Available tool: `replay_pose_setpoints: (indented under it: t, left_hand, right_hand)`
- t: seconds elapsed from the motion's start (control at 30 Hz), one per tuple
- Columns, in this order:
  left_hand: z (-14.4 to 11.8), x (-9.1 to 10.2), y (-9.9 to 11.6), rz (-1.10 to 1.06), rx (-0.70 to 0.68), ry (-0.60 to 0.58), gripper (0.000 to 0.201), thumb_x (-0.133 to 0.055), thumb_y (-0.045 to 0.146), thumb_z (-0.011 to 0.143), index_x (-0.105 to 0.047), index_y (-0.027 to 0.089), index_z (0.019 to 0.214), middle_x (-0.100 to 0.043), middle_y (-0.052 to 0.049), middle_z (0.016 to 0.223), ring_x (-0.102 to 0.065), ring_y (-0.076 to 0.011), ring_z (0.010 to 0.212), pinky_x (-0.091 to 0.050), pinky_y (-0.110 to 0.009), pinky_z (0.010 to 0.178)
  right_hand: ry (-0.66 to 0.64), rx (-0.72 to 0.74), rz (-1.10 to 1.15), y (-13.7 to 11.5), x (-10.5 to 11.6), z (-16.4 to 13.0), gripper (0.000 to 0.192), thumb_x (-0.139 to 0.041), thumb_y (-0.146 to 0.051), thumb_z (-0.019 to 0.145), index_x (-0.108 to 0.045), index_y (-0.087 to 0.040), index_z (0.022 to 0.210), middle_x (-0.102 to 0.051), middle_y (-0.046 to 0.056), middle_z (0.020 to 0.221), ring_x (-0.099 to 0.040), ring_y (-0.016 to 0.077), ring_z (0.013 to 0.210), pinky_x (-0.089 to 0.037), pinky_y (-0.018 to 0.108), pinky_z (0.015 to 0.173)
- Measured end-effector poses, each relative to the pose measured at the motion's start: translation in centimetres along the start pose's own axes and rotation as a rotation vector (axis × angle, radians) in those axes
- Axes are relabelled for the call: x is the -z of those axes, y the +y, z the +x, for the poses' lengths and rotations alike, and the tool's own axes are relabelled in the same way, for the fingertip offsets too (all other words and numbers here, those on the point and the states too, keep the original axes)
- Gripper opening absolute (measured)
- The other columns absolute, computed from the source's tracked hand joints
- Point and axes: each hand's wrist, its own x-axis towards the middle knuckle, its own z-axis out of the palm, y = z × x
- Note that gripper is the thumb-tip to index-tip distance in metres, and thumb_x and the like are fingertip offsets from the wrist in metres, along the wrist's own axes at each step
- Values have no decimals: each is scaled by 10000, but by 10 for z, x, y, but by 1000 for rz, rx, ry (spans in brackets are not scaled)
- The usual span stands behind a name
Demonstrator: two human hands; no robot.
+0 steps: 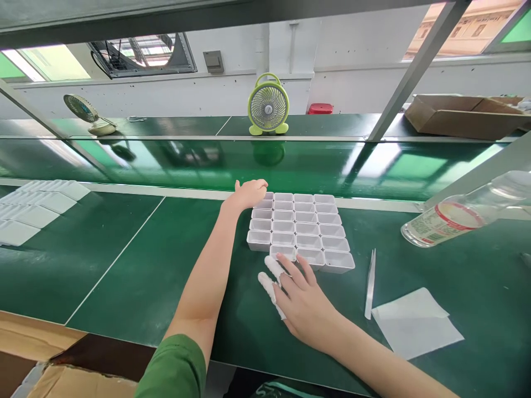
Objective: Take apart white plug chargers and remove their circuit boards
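**White tray squared up on the green counter**

White plastic, that's what I've got under both hands: a compartment tray of small open cells lying flat on the green counter, and it's my landmark. My left hand is on the tray's far left corner, fingers curled over the rim, gripping only that edge. My right hand lies flat and spread at the tray's near edge, two fingers wearing white finger cots, fingertips touching the nearest cells. The cells look empty from here. Right of the tray, white tweezers lie on the counter, and just beyond them a sheet of white paper. Further right lies a clear bottle on its side. Well left of the tray sits another stack of white trays. I'd judge I'm steadying and positioning the tray; the next move calls for even pressure from both hands so it doesn't skew.
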Motion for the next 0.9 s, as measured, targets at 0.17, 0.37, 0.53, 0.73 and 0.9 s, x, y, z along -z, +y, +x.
replay_pose_setpoints:
  t: [0.17, 0.37, 0.53, 0.73, 0.9]
  left_hand:
    - [-3, 0, 4, -25, -17, -19, 508, -190, 256, 914, -504, 276, 1313, -537, -2, 1433, -431, -221, 1382, 0, -592, 1233]
    - [-3, 0, 4, -39, -33, -26, 458, -236, 330, 973, -498, 247, 1339, -547, -46, 1416, -434, -236, 1379, -7, -618, 1224]
    - [1, -2, 2, -46, -45, -23, 480, -329, 480, 1007, -499, 200, 1357, -520, -98, 1427, -408, -260, 1395, -27, -618, 1224]
    - [4, -4, -2, -70, -49, -34, 503, -383, 503, 998, -465, 206, 1395, -502, -104, 1437, -405, -270, 1393, -47, -613, 1224]
    - [3, -3, -3, -91, -39, -49, 511, -388, 513, 993, -459, 212, 1400, -490, -103, 1445, -397, -273, 1396, -75, -603, 1225]
  right_hand:
    - [9, 52, -48, -1, 3, 28, 363, -517, -199, 871, -567, -129, 1223, -637, 156, 1165, -339, 384, 1412, -76, 597, 1186]
    - [7, -20, -85, -7, -7, 54, 416, -554, -197, 829, -558, -96, 1233, -654, 177, 1050, -407, 436, 1362, -222, 605, 1156]
    - [-7, -90, -107, -9, -17, 64, 466, -568, -204, 818, -545, -92, 1270, -659, 176, 1004, -422, 440, 1351, -233, 604, 1157]
    - [-27, -137, -116, -7, -21, 67, 534, -596, -170, 772, -530, -99, 1298, -653, 161, 984, -361, 432, 1394, -205, 595, 1173]
    - [-30, -163, -109, -7, -23, 69, 553, -601, -159, 756, -528, -100, 1301, -643, 150, 941, -344, 442, 1402, -180, 601, 1178]
